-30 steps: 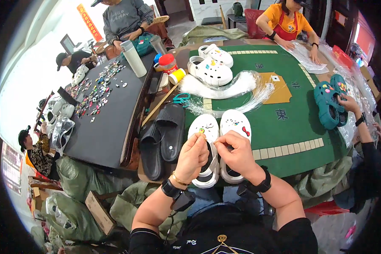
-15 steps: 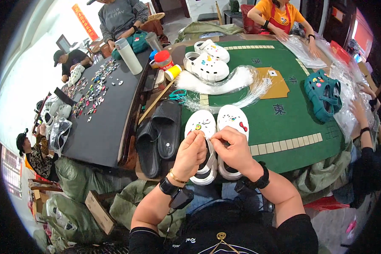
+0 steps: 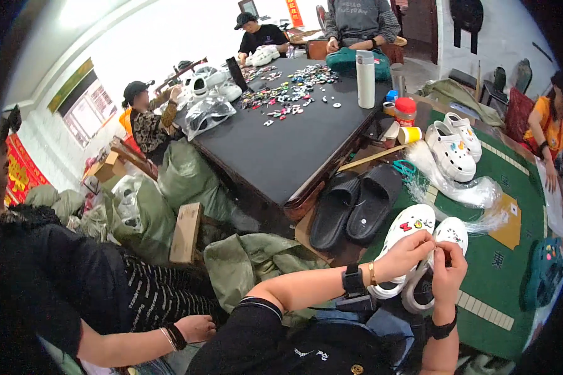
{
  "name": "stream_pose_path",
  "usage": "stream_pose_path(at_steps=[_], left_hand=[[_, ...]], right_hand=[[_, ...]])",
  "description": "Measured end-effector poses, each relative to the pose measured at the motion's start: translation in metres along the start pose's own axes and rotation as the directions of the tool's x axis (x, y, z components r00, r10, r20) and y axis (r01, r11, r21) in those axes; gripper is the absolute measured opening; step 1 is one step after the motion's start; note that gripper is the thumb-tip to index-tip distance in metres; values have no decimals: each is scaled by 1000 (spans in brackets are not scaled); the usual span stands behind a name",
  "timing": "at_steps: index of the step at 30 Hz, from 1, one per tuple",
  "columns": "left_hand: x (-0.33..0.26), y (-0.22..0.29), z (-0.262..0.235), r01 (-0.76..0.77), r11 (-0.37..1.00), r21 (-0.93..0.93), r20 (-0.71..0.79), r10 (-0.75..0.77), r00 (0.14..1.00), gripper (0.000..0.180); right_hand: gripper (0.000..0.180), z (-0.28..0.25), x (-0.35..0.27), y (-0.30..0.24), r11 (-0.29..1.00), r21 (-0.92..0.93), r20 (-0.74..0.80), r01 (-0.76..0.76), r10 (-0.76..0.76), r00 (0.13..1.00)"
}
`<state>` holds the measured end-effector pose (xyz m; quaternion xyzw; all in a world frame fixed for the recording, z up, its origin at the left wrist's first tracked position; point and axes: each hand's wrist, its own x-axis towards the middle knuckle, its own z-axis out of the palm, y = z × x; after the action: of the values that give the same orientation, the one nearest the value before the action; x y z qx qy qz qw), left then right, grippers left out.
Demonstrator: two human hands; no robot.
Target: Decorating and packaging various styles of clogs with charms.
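Note:
Two white clogs with holes stand side by side at the table's near edge. The left clog [image 3: 388,240] has red and other small charms on its top. My left hand [image 3: 410,255] is over the clogs, closed, with thumb and finger pinched. My right hand [image 3: 450,270] is pinched close beside it, over the right clog [image 3: 418,289], covering part of it. Whatever lies between the fingertips is too small to make out. Beyond the clogs is a bundle of clear plastic strands [image 3: 441,175], near another pair of white clogs [image 3: 451,153] with charms.
Black slides [image 3: 372,212] and teal scissors [image 3: 405,167] lie left of the clogs. A dark table [image 3: 256,150] bears scattered charms [image 3: 294,94] and a white bottle [image 3: 365,78]. Teal clogs [image 3: 544,269] stand at right. A co-worker's arm [image 3: 144,344] is at lower left; other people sit around.
The view has swung left, so the clogs and my hands now appear farther right. A person at the near left has come into view. My hands stay pinched close together over the clogs.

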<state>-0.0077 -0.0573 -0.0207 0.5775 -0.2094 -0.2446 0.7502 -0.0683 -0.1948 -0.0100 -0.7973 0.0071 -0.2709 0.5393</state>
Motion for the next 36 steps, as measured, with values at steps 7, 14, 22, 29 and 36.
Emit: stream_pose_path(at_steps=[7, 14, 22, 29, 36], left_hand=[[3, -8, 3, -140, 972, 187, -11, 144, 989, 16], [-5, -2, -1, -178, 935, 307, -16, 192, 981, 15], [1, 17, -10, 0, 979, 204, 6, -1, 1000, 11], [-2, 14, -13, 60, 997, -46, -22, -61, 998, 12], [-4, 16, -15, 70, 996, -63, -39, -72, 997, 8]], right_hand=[[4, -6, -6, 5, 999, 41, -44, -16, 18, 999], [8, 5, 2, -6, 991, -112, -54, 71, -78, 996], [11, -1, 3, -1, 973, 202, -39, -111, 121, 992], [6, -3, 1, -4, 999, -18, -103, 51, -52, 993], [6, 2, 1, 0, 988, -85, -111, 126, -135, 985]])
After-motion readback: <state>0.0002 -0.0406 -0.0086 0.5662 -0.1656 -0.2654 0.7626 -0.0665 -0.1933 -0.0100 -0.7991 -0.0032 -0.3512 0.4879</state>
